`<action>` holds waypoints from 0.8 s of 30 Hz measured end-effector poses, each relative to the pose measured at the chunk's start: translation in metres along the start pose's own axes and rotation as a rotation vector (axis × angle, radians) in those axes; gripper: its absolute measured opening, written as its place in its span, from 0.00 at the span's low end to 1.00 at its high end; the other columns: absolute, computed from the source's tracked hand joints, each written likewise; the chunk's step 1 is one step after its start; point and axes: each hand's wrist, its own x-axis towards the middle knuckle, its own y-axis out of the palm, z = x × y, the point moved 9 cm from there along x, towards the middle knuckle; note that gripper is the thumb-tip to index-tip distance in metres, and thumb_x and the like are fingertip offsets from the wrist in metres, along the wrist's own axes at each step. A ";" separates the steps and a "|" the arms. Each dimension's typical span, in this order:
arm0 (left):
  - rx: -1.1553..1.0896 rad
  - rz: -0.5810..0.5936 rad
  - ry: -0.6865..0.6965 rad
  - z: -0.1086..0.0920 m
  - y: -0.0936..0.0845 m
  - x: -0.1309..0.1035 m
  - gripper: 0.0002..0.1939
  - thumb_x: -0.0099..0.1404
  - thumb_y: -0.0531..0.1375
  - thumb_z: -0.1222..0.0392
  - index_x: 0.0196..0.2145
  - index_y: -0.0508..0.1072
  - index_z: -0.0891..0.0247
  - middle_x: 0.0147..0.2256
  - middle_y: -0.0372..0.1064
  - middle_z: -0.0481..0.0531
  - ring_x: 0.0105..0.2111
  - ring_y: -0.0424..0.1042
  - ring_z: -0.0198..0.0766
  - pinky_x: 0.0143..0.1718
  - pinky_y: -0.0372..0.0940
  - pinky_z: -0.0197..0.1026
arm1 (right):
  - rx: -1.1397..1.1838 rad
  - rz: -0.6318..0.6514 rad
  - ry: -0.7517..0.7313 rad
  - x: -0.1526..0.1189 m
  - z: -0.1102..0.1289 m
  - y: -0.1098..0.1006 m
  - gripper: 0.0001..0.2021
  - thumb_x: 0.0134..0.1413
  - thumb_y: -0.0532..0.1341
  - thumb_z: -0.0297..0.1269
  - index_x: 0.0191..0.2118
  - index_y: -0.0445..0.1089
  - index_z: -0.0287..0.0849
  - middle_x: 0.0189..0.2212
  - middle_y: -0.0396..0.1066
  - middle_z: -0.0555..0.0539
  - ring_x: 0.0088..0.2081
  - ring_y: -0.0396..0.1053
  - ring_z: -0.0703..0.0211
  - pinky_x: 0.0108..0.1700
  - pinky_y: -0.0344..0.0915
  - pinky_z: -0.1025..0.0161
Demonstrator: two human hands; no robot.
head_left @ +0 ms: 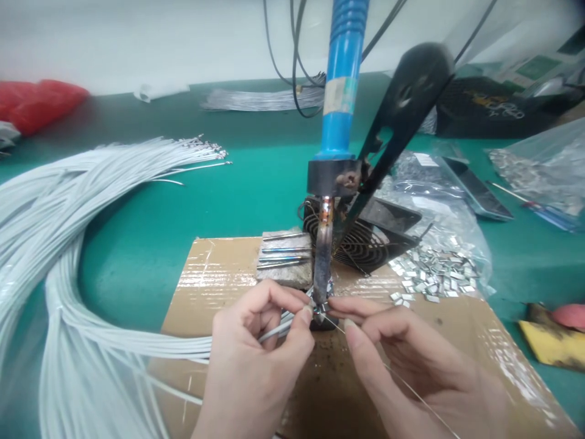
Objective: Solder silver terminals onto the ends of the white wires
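A blue-handled soldering iron, clamped in a black stand, points down with its tip between my hands. My left hand is closed around white cables, with thumb and index finger pinched just left of the tip; what sits between those fingertips is too small to tell. On the right side, my right hand pinches a thin solder wire that runs from the tip down to the lower right. A small dark block lies under the tip, partly hidden by my fingers.
Cardboard covers the green table. A big bundle of white cables lies left. Behind my hands are a grey block and black fan. Small metal pieces, plastic bags and a yellow sponge lie right.
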 end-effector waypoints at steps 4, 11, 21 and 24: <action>0.010 0.006 -0.004 0.001 0.001 0.000 0.06 0.59 0.69 0.66 0.26 0.78 0.60 0.29 0.81 0.46 0.22 0.68 0.29 0.23 0.63 0.27 | -0.029 0.071 -0.018 -0.003 -0.005 0.003 0.10 0.66 0.68 0.40 0.31 0.74 0.53 0.45 0.87 0.57 0.46 0.87 0.62 0.50 0.76 0.78; 0.023 -0.002 -0.005 -0.001 0.001 0.000 0.06 0.59 0.69 0.66 0.25 0.78 0.60 0.29 0.81 0.45 0.22 0.68 0.28 0.23 0.63 0.26 | -0.032 0.031 -0.005 -0.003 -0.002 0.005 0.11 0.64 0.70 0.40 0.30 0.74 0.52 0.43 0.87 0.55 0.43 0.87 0.60 0.48 0.77 0.77; 0.004 -0.005 -0.034 -0.003 0.002 -0.001 0.06 0.57 0.70 0.68 0.25 0.78 0.62 0.29 0.80 0.45 0.21 0.66 0.27 0.22 0.61 0.25 | -0.041 0.037 -0.015 -0.002 -0.003 0.004 0.11 0.65 0.69 0.39 0.29 0.74 0.52 0.43 0.87 0.56 0.44 0.87 0.63 0.48 0.76 0.79; -0.007 0.000 -0.041 -0.001 0.004 0.000 0.07 0.56 0.70 0.68 0.24 0.77 0.62 0.28 0.79 0.45 0.21 0.65 0.27 0.22 0.61 0.25 | -0.035 0.031 0.001 -0.002 -0.004 0.004 0.11 0.64 0.70 0.39 0.29 0.74 0.52 0.43 0.87 0.55 0.43 0.87 0.61 0.47 0.76 0.78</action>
